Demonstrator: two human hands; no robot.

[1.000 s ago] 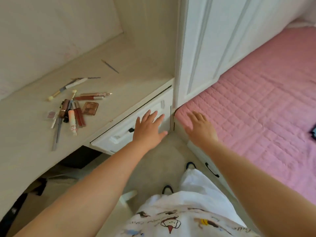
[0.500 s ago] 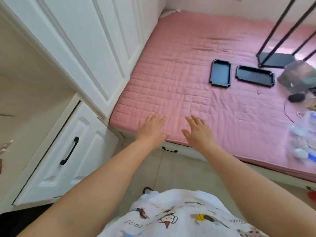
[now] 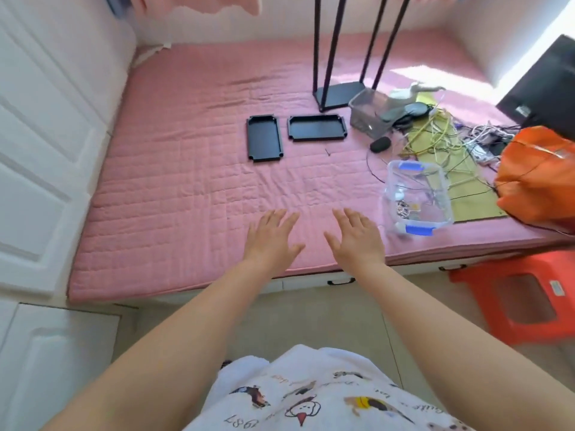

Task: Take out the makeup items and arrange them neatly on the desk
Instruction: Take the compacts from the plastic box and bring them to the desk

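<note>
My left hand (image 3: pixel 271 237) and my right hand (image 3: pixel 354 237) are stretched out side by side over the near edge of a pink quilted bed (image 3: pixel 193 169), palms down, fingers apart, holding nothing. To the right of my right hand a clear plastic box with blue clips (image 3: pixel 417 197) lies on the bed with small items inside. Two black trays (image 3: pixel 264 138) (image 3: pixel 315 128) lie farther back on the quilt. The desk and the makeup items are out of view.
White cabinet doors (image 3: pixel 40 169) stand on the left. A black metal stand (image 3: pixel 339 91), a second clear box (image 3: pixel 370 115), tangled cables (image 3: pixel 441 135) and an orange bag (image 3: pixel 538 175) crowd the bed's right side. An orange stool (image 3: pixel 522 300) sits on the floor at right.
The view has swung right, from the desk with the makeup to the bed. Both hands stayed open and moved from the drawer front to over the bed's edge.
</note>
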